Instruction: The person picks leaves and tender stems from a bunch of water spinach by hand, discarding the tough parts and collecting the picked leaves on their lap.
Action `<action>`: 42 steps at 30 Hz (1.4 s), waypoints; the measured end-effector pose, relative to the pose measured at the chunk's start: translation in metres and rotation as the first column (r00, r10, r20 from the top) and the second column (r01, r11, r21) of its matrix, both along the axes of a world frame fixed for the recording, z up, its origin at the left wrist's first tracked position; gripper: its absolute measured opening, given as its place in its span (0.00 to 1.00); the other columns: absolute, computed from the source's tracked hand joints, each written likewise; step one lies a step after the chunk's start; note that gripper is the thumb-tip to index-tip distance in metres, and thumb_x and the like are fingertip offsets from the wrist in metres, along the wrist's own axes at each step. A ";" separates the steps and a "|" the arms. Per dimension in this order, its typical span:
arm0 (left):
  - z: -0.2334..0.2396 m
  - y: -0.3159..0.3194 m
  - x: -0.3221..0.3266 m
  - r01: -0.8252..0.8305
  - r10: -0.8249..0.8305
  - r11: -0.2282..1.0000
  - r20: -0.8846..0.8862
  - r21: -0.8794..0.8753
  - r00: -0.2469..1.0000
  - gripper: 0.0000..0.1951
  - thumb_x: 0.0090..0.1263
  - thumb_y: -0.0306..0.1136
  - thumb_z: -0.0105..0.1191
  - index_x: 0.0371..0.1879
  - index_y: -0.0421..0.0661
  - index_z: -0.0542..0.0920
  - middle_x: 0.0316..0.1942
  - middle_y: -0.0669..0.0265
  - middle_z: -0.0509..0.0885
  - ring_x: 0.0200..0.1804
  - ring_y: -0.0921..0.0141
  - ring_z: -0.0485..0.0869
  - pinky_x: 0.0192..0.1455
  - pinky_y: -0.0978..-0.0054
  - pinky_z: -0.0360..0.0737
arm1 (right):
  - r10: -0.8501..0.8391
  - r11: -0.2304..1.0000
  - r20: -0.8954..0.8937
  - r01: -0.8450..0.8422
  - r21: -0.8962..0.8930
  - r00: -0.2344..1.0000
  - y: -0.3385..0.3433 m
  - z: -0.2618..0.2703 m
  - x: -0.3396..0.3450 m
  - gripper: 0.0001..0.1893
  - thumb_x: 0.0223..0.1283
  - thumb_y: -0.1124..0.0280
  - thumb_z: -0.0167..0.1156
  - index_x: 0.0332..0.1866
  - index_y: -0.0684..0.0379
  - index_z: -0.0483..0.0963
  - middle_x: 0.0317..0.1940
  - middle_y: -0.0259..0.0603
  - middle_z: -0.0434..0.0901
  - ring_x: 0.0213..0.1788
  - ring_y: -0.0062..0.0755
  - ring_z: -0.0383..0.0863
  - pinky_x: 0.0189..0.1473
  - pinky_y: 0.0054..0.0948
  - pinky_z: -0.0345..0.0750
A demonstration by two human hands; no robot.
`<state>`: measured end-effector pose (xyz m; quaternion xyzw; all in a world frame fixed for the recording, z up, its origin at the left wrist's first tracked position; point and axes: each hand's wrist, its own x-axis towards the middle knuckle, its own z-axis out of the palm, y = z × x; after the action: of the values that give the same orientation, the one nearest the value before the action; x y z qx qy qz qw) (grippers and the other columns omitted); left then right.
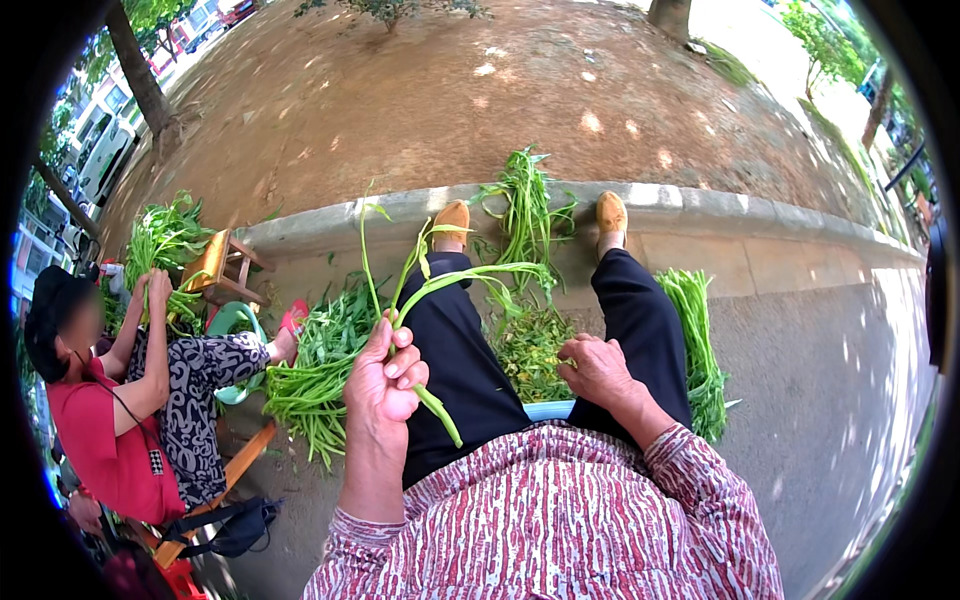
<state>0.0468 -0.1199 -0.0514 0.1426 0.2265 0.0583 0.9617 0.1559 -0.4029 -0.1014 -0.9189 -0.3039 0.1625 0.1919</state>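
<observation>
My left hand [386, 371] is shut on a few leafy green stems [439, 281], which look like water spinach. Their tips fan out above the fist, and one thick cut end sticks out below it. Over my right thigh hangs my right hand [600, 367], back up with bent fingers; its palm is hidden. Between my legs, trimmed leaves [532, 349], some yellowed, fill a light blue container [551, 410] whose rim shows by my lap. A bundle of greens [523, 202] lies over the kerb between my shoes. Another bundle of long stems [694, 345] lies beside my right leg.
A large heap of greens [319, 375] lies on the pavement at left. Beyond it a person [112, 420] sits on a wooden bench [240, 457], handling greens. A wooden stool [217, 262] and a green basin [232, 322] are nearby. The stone kerb [697, 199] borders bare soil.
</observation>
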 end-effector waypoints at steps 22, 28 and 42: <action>0.004 -0.035 0.006 0.086 -0.086 0.996 0.025 0.018 0.996 0.07 0.73 0.37 0.51 0.42 0.49 0.78 0.27 0.68 0.76 0.15 0.82 0.65 0.16 0.82 0.60 | 0.433 0.813 -0.560 -0.038 0.581 0.706 0.060 0.060 -0.041 0.28 0.66 0.48 0.54 0.52 0.69 0.74 0.41 0.50 0.82 0.44 0.38 0.82 0.49 0.33 0.77; -0.002 -0.048 0.012 0.045 -0.045 0.999 0.028 0.004 0.999 0.09 0.75 0.35 0.47 0.47 0.46 0.76 0.31 0.65 0.77 0.19 0.78 0.70 0.20 0.79 0.67 | 0.513 0.739 -0.668 0.119 0.663 0.539 0.066 0.051 -0.047 0.19 0.68 0.57 0.56 0.42 0.69 0.75 0.29 0.38 0.81 0.32 0.25 0.79 0.39 0.27 0.76; -0.007 -0.054 0.014 0.075 -0.080 0.988 0.033 0.137 0.996 0.15 0.74 0.30 0.45 0.57 0.38 0.72 0.52 0.58 0.81 0.51 0.64 0.83 0.57 0.59 0.81 | 0.452 0.727 -0.865 0.472 0.498 0.216 0.050 0.045 -0.037 0.16 0.67 0.61 0.54 0.48 0.63 0.76 0.34 0.42 0.85 0.35 0.26 0.84 0.32 0.20 0.73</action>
<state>0.0610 -0.1740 -0.0580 0.2152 0.1980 0.0387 0.9555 0.1184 -0.3530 -0.0560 -0.4608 -0.1417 0.5734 0.6625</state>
